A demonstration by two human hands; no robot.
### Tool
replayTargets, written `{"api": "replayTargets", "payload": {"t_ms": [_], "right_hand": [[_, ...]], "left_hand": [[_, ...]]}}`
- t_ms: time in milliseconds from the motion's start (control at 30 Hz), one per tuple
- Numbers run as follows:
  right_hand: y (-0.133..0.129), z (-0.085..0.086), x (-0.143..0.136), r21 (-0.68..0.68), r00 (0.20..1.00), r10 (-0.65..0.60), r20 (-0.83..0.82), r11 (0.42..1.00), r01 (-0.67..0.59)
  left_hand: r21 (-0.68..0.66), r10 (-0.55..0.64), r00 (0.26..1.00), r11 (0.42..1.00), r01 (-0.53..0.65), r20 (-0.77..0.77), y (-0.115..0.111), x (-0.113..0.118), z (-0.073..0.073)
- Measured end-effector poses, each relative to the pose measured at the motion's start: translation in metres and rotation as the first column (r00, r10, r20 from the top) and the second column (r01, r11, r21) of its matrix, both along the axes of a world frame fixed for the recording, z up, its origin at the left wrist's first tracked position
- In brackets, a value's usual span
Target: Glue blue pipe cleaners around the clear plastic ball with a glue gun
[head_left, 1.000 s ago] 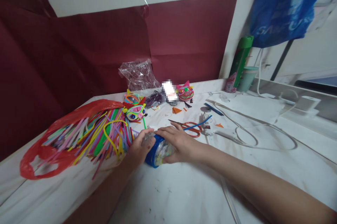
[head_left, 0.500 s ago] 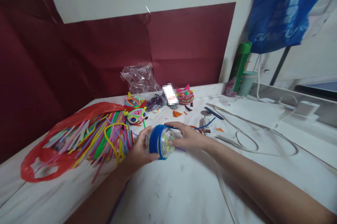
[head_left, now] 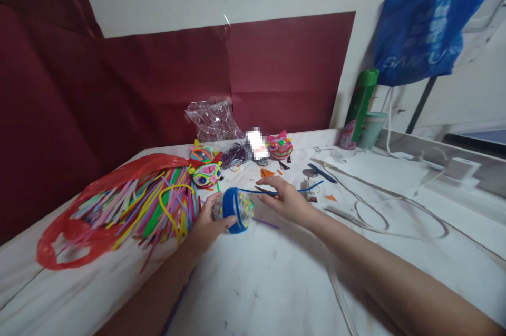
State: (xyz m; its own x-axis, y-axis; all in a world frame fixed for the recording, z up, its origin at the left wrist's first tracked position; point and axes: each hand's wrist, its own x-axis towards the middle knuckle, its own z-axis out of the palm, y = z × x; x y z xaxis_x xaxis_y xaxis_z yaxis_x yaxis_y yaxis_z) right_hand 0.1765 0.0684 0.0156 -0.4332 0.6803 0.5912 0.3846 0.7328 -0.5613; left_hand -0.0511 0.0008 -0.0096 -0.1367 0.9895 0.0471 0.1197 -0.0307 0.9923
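My left hand (head_left: 206, 226) is closed around a clear round plastic container (head_left: 248, 208), tilted on its side, with small yellow and green bits visible in it. Blue pipe cleaner (head_left: 229, 202) is wound round its middle in several turns. A free blue length (head_left: 312, 188) runs from the coil to the right, through the fingers of my right hand (head_left: 290, 203), and sticks out past it. My right hand pinches this strand, apart from the container. A small dark pointed thing lies by its fingertips; its kind is unclear.
On the left, a red plastic bag (head_left: 79, 244) holds many coloured pipe cleaners (head_left: 158, 204). Decorated animal heads (head_left: 206, 174) stand behind. A blue pen-like tool (head_left: 322, 173), orange scraps (head_left: 268, 173) and a white cable (head_left: 379, 220) lie at right. A green can (head_left: 361, 99) stands farther back.
My right hand has come off the container and moved right along the blue strand, which now stretches straight between them. The container has shifted slightly left in my left hand.
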Motion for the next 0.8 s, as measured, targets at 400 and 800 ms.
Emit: {"api": "replayTargets", "payload": {"t_ms": [400,800], "right_hand": [[0.012,0.016,0.078,-0.064,0.939,-0.307,0.156,0.945,0.319],[0.005,-0.036,0.127,0.075,0.659,-0.396,0.639,0.885,0.459]], "left_hand": [[-0.014,0.092,0.991,0.996,-0.091,0.096,0.005,0.0,0.001],[-0.001,0.039,0.991,0.999,-0.039,0.127,0.006,-0.002,0.002]]}}
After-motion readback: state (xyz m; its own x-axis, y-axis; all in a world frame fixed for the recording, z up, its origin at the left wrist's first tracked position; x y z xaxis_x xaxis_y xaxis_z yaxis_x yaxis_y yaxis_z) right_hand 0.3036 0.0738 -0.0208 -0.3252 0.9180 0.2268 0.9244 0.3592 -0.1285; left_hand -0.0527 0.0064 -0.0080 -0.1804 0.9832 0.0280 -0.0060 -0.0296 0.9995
